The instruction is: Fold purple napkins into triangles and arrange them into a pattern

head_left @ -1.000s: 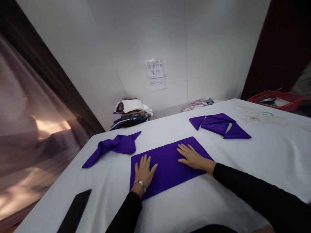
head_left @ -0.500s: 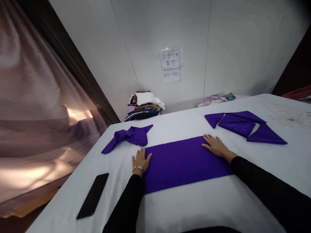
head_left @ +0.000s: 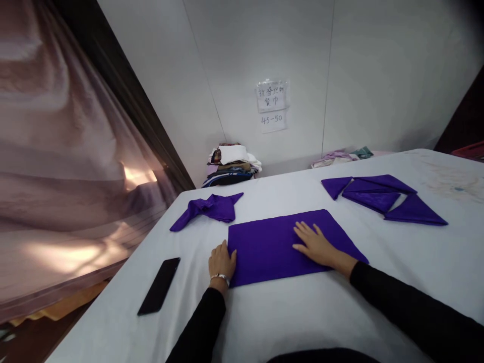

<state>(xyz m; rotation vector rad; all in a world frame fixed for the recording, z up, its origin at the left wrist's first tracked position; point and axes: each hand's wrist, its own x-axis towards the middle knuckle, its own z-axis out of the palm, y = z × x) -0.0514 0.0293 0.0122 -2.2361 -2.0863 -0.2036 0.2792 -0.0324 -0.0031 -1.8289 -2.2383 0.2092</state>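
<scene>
- Purple cloth (head_left: 268,249) on my screen now, spread flat and four-cornered, at the lower centre of the frame, slightly skewed on the white tablecloth (head_left: 272,322).
- I've got the right hand (head_left: 317,245) out on top of it — palm down, open, fingers spread over the right half, gripping nothing.
- And here's the left hand (head_left: 221,262), at the cloth's left edge, fingers close together and bent a little, thumb at the border; from up here I can't tell whether it pinches the fabric or just rests there.
- A silvery bracelet (head_left: 220,277) circles that left wrist, right above the black sleeve (head_left: 204,322).
- Over to the lower left I see a black slab (head_left: 159,287), lying flat, apart from the cloth.
- Up and left of the cloth, a rumpled purple piece (head_left: 217,207) — one thin corner points up and right.
- Right of centre I have folded purple fabric (head_left: 412,209) in pointed shapes, well clear of both hands.
- Upper middle, a handwritten sign (head_left: 272,103) on the wall, reading "45-50" at its foot.
</scene>
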